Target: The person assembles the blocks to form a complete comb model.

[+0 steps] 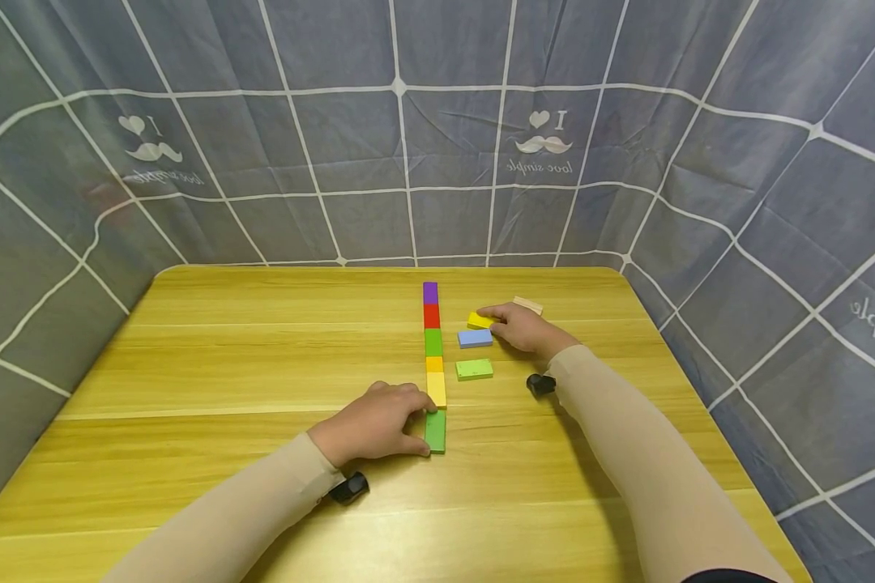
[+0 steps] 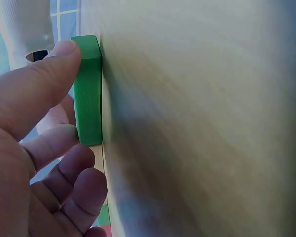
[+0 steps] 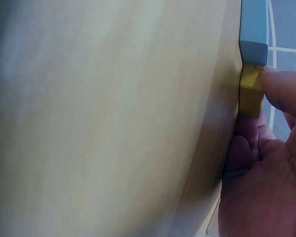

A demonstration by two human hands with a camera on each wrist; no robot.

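My left hand (image 1: 382,421) pinches a green block (image 1: 437,433) at the near end of a straight row, thumb on its near end and index finger by the far end. The left wrist view shows the green block (image 2: 90,89) flat against the tabletop. Beyond it in the row lie a pale yellow block (image 1: 436,390), an orange one (image 1: 434,364), a green one (image 1: 433,342), a red one (image 1: 432,316) and a purple one (image 1: 430,293). To the right of the row, my right hand (image 1: 527,329) pinches a yellow block (image 3: 251,91) between thumb and fingers.
Just nearer than the yellow block lies a blue block (image 1: 475,338), with a lime green block (image 1: 474,370) closer still. A plain wooden block (image 1: 528,305) sits behind my right hand. Grey checked curtains (image 1: 452,138) surround the wooden table (image 1: 226,348) at the back and sides.
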